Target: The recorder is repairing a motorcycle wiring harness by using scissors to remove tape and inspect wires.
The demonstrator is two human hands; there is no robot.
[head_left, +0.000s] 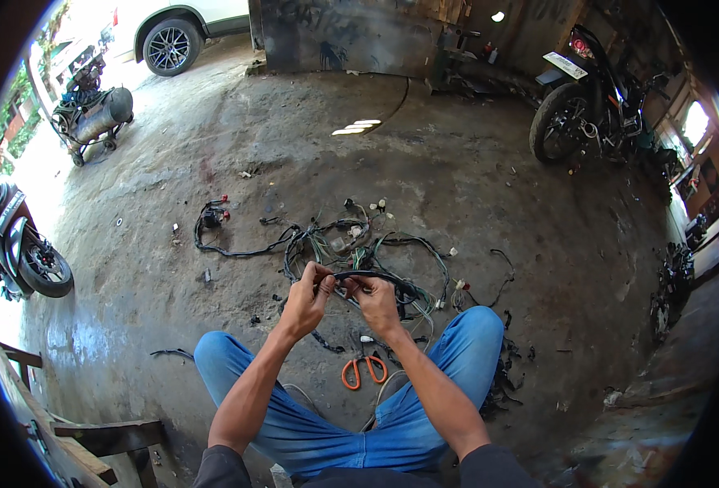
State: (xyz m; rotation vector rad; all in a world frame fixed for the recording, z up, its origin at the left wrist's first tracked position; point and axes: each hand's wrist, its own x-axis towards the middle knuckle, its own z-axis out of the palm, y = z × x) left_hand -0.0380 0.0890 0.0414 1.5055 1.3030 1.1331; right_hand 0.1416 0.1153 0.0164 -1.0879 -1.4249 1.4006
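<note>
Both my hands grip a black taped section of a wiring harness (294, 236) above the floor, close together in front of my knees. My left hand (309, 294) pinches it with thumb and fingers. Just to the right, my right hand (376, 302) pinches the same black bundle, which runs on past the fingers to the right. The rest of the harness sprawls on the concrete, with green wires and white connectors (454, 252) at its ends. Orange-handled scissors (364, 372) lie between my legs, their blades partly hidden among the wires.
Black scraps (507, 378) lie by my right knee. A wooden bench (107, 437) stands at the lower left. Motorcycles stand at the left (38, 260) and the far right (571, 122). An air compressor (95, 118) and a white car (189, 24) are at the far left.
</note>
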